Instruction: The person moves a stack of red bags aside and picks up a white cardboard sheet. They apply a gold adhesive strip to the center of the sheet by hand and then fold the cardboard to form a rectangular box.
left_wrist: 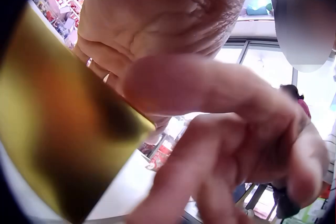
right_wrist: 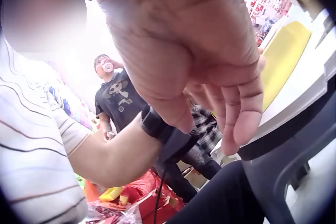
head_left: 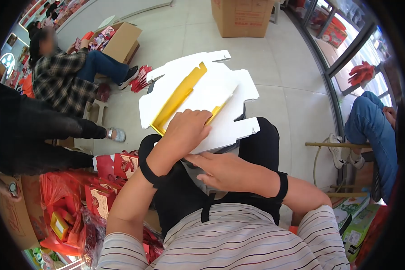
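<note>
A cardboard box with yellow walls [head_left: 173,105] and a whitish inside lies slantwise on flat white card blanks [head_left: 243,90] in front of my knees. My left hand [head_left: 184,128] grips its near right wall, fingers on the inner side and thumb outside. Close up in the left wrist view, a yellow panel [left_wrist: 47,113] reaches past the thumb tip. My right hand [head_left: 227,171] is just below the left, fingers extended and slightly bent, holding nothing. In the right wrist view its fingers hang beside the dark plastic rim [right_wrist: 273,145] under the blanks.
Red gift bags [head_left: 101,200] and red plastic wrapping [head_left: 60,193] crowd the floor at left. A seated person in plaid [head_left: 60,69] is by an open carton [head_left: 123,42]. A large carton [head_left: 240,18] stands ahead; another person's jeans [head_left: 369,130] show at right.
</note>
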Demonstrator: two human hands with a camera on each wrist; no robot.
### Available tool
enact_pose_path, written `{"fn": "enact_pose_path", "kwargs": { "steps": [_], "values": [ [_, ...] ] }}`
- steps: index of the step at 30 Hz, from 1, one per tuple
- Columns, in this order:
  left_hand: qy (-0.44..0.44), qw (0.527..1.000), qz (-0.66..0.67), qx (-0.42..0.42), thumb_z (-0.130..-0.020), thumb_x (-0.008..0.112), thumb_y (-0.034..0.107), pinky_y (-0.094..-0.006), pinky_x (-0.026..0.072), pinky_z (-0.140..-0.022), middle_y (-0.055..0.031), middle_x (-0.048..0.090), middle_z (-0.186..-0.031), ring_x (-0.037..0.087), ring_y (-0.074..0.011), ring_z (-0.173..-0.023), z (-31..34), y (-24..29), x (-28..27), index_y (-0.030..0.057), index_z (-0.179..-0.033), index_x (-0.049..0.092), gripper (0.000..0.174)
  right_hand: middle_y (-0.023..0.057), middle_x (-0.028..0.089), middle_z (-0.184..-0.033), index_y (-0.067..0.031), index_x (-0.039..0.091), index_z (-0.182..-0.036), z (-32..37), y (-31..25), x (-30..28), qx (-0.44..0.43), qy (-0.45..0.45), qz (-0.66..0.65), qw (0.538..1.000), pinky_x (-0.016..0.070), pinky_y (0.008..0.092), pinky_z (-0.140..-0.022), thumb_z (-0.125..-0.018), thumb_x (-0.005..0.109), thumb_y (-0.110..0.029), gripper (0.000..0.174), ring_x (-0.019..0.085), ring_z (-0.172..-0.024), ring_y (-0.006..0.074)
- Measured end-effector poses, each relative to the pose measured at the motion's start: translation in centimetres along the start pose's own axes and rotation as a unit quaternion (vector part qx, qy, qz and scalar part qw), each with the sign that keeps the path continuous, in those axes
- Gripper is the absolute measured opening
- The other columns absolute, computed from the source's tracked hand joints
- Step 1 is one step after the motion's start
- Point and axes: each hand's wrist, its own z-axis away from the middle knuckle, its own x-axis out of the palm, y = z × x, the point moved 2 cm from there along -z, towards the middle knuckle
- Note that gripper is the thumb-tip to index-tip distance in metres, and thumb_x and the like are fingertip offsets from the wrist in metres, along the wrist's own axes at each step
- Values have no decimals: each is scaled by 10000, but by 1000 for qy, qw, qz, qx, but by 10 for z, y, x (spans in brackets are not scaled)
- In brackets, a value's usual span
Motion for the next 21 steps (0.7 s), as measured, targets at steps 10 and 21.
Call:
{"fn": "enact_pose_path", "kwargs": {
  "steps": [10, 21],
  "values": [
    [127, 974, -186, -20, -886, 646, -25, -557, 374, -1230, -216, 580, -1501, 507, -419, -1466, 41, -51, -23, 80, -1256, 716, 391, 161, 639, -1093, -100, 710, -1337, 25, 56, -96, 46, 285, 137, 948, 564, 402, -867, -998, 620, -24, 359, 675, -956, 346],
    [69, 995, 59, -51, -847, 819, 162, -489, 482, -1163, -298, 477, -1591, 534, -485, -1416, 67, -24, -10, 66, -1245, 705, 425, 160, 730, -1136, -64, 702, -1365, -25, 107, -97, 87, 115, 31, 989, 566, 375, -934, -1017, 577, -46, 370, 712, -1008, 291]
  ]
}}
